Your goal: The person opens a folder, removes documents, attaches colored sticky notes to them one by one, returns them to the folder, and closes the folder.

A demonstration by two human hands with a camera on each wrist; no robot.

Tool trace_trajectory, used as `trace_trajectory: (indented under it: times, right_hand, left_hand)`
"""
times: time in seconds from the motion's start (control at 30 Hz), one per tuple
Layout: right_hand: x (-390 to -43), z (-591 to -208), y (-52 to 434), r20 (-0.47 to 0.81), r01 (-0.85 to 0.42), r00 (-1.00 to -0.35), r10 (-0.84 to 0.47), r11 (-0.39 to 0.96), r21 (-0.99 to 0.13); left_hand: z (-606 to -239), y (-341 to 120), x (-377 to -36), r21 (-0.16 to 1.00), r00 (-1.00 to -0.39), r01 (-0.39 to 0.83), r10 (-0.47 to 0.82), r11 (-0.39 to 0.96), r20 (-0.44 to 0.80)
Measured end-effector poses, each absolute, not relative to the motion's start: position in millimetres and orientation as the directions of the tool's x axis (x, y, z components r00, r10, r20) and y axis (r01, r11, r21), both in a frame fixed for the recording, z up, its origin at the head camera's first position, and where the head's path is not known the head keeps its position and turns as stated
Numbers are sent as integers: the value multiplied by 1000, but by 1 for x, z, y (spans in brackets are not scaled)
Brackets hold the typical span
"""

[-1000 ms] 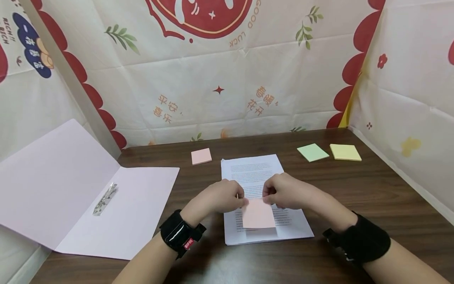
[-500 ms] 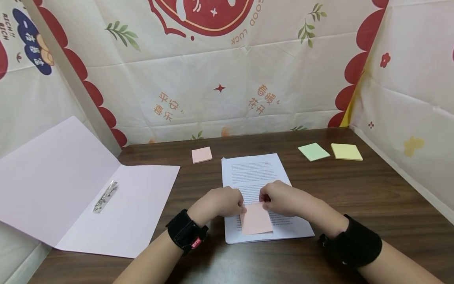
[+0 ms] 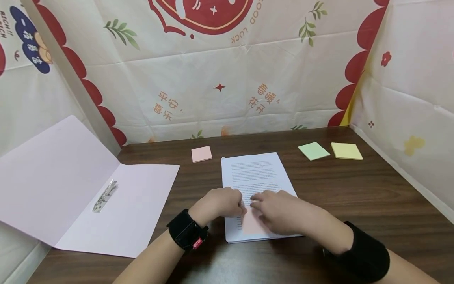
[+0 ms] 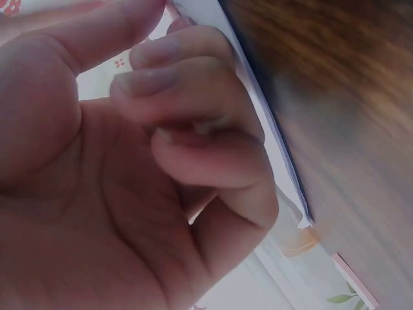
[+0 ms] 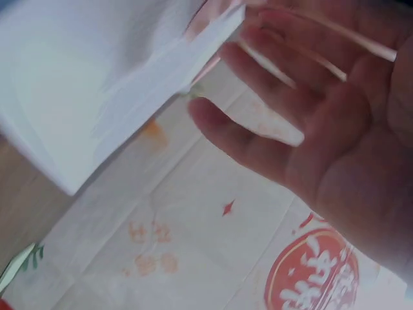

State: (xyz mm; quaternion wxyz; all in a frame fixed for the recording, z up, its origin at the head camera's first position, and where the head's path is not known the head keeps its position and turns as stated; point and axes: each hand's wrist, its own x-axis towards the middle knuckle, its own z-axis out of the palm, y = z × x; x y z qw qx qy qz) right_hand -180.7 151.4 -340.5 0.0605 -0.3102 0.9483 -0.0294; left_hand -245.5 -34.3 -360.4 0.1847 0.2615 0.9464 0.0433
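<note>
A pink sticky note (image 3: 251, 225) lies on the lower part of a stack of printed paper (image 3: 252, 173). My left hand (image 3: 220, 202) pinches its upper left corner; in the left wrist view the other fingers of this hand (image 4: 181, 129) are curled toward the palm. Across the note's right side is my right hand (image 3: 285, 212), its fingers extended and partly covering the note. The right wrist view has that hand (image 5: 329, 135) with fingers spread apart beside the paper (image 5: 97, 84). Contact between the right fingertips and the note is hard to make out.
An open pale pink folder (image 3: 142, 205) with a metal clip (image 3: 105, 196) lies at the left. Behind the paper stack sits a pink sticky pad (image 3: 201, 154). Green (image 3: 313, 151) and yellow (image 3: 346, 151) pads lie at the back right. Printed cloth (image 3: 170, 71) hangs behind the table.
The pink note has come down toward me onto the paper. My right hand has let go of its upper right corner, and its fingers have straightened over the note. My left hand keeps its grip.
</note>
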Motion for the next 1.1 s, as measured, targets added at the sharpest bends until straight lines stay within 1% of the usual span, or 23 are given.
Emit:
trace_trajectory:
  times: [0.1, 0.2, 0.27, 0.53, 0.7, 0.93, 1.03, 1.1]
  right_hand:
    - [-170, -341, 146, -211, -611, -757, -618, 785, -104]
    - [-164, -342, 142, -309, -582, -749, -587, 805, -116]
    - [-164, -343, 141, -336, -567, -752, -568, 816, -112]
    - [-168, -339, 150, -346, -525, -776, -527, 844, -108]
    - [-169, -337, 156, -346, -535, -778, -524, 842, -71]
    - [-169, -337, 157, -299, -562, -783, -546, 826, -38]
    - [-169, -336, 158, -280, -564, -784, -554, 824, -51]
    - [-172, -332, 159, -295, -541, -783, -547, 834, -109]
  left_hand:
    - [-360, -35, -246, 166, -797, 483, 510, 860, -324]
    - [-360, -36, -246, 162, -796, 489, 514, 857, -320]
    - [-362, -36, -246, 165, -793, 492, 518, 855, -321]
    - [-363, -39, -246, 210, -796, 467, 512, 859, -324]
    - [-361, -41, -247, 196, -788, 481, 519, 854, -331]
    - [-363, -41, -252, 212, -762, 507, 550, 835, -342]
    - [-363, -40, -252, 207, -764, 508, 549, 836, -339]
    - [-363, -40, -252, 198, -769, 508, 546, 838, -334]
